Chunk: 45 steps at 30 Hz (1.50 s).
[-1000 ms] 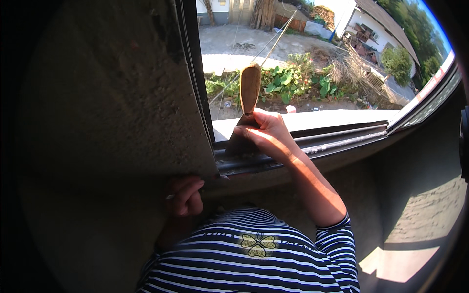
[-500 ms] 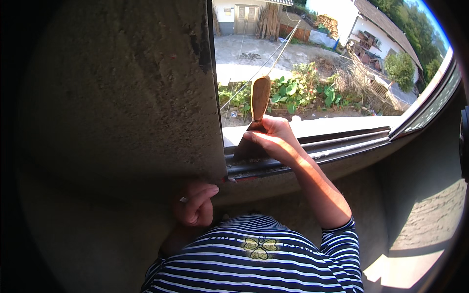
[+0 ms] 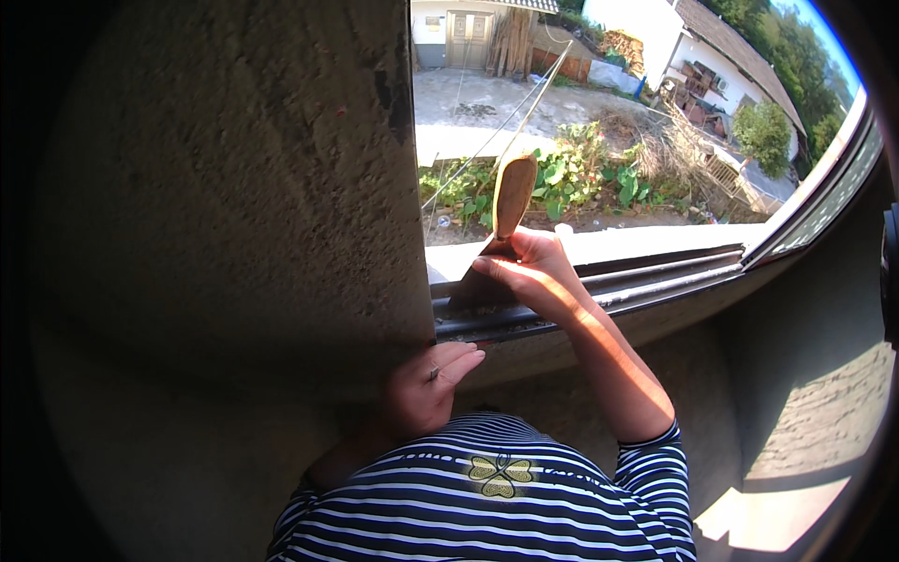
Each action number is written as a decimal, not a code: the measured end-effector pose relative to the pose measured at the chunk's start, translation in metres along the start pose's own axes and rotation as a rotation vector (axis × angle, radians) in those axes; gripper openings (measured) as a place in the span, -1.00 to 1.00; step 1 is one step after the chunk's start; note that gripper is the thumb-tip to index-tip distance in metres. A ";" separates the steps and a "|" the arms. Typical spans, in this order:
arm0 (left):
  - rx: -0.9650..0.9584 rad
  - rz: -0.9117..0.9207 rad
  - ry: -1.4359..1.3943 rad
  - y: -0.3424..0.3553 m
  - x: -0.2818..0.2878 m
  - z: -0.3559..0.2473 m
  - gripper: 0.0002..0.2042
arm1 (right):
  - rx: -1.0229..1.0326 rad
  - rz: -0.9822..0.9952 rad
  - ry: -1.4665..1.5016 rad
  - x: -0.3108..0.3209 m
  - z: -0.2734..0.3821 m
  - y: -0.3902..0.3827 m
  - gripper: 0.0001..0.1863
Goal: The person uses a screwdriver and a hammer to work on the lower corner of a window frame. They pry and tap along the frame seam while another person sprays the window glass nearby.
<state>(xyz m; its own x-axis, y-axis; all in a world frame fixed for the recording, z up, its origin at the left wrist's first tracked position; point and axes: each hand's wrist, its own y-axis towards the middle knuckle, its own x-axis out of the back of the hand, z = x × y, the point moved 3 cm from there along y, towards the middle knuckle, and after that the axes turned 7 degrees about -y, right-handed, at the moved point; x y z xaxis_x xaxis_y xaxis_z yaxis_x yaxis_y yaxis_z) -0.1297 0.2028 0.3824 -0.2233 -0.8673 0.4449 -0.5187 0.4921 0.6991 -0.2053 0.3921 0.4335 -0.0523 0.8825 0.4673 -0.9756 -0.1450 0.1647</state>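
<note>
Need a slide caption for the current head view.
Right hand holds a scraper blade-down at the window track; left hand near the track's left end.

The right hand (image 3: 545,281) holds a scraper (image 3: 514,197), handle up, at the window track (image 3: 655,283). The left hand (image 3: 426,389) is near.

Ext. obs. incl. grey yard (image 3: 581,105), leafy plants (image 3: 565,171) along near edge, dry brush (image 3: 688,150) adj. on R, green bush (image 3: 763,138) before white bldg (image 3: 698,58) w/ dark pitched roof (image 3: 735,42), trees (image 3: 803,61) beyond, pale dbl. door (image 3: 468,37) upper L w/ upright poles (image 3: 515,42) adj., and int. wall (image 3: 813,403) lower R partly sunlit.
</note>
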 end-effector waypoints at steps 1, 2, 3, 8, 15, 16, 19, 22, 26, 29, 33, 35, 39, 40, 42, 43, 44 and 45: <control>-0.001 0.011 0.013 0.001 -0.003 0.001 -0.55 | -0.012 -0.001 0.022 0.001 -0.001 0.001 -0.85; 0.010 0.037 0.039 0.002 -0.005 0.002 -0.55 | -0.048 -0.003 0.019 0.001 -0.002 0.001 -0.84; 0.013 0.052 0.049 0.003 -0.008 0.002 -0.56 | 0.013 -0.009 -0.002 0.001 0.001 0.001 -0.84; 0.052 0.111 0.138 0.005 -0.016 0.007 -0.57 | 0.124 -0.033 -0.248 -0.004 0.006 -0.009 -0.83; 0.101 0.096 0.146 0.006 -0.024 0.010 -0.59 | 0.129 -0.031 -0.103 -0.001 -0.007 0.001 -0.85; 0.105 0.099 0.141 0.006 -0.025 0.011 -0.59 | 0.108 -0.012 -0.026 -0.002 -0.011 0.004 -0.85; 0.106 0.102 0.127 0.006 -0.026 0.013 -0.58 | 0.044 0.022 0.080 -0.005 -0.018 0.012 -0.82; 0.107 0.092 0.113 0.004 -0.026 0.014 -0.58 | 0.019 0.039 0.082 -0.006 -0.020 0.018 -0.82; 0.109 0.096 0.098 0.004 -0.026 0.015 -0.59 | -0.082 0.100 0.014 -0.007 -0.021 0.031 -0.77; 0.111 0.087 0.093 0.004 -0.027 0.015 -0.59 | -0.038 0.139 -0.002 -0.007 -0.019 0.036 -0.72; 0.098 0.088 0.108 0.006 -0.028 0.012 -0.60 | -0.103 0.143 0.031 -0.006 -0.022 0.036 -0.71; 0.095 0.100 0.125 0.007 -0.028 0.011 -0.60 | -0.086 0.174 0.045 -0.006 -0.021 0.036 -0.72; 0.133 0.049 0.122 0.012 -0.025 0.009 -0.58 | -0.128 0.269 0.051 -0.006 -0.019 0.039 -0.71; 0.135 0.061 0.119 0.014 -0.025 0.008 -0.58 | -0.139 0.263 0.054 -0.005 -0.019 0.040 -0.71; 0.153 0.076 0.113 0.018 -0.026 0.007 -0.56 | -0.175 0.262 0.050 -0.004 -0.019 0.040 -0.72; 0.168 0.080 0.110 0.019 -0.027 0.006 -0.56 | -0.188 0.251 0.036 -0.003 -0.020 0.040 -0.72; 0.174 0.091 0.121 0.021 -0.028 0.006 -0.55 | -0.211 0.250 0.013 -0.003 -0.021 0.040 -0.73; 0.204 0.091 0.101 0.022 -0.029 0.007 -0.54 | -0.200 0.253 0.000 -0.004 -0.021 0.040 -0.73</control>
<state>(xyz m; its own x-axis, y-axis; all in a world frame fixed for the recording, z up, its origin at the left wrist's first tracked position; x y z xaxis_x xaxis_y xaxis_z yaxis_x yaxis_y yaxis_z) -0.1401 0.2380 0.3813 -0.1984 -0.8030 0.5620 -0.6587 0.5339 0.5302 -0.2486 0.3926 0.4197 -0.2984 0.8295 0.4721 -0.9543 -0.2689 -0.1306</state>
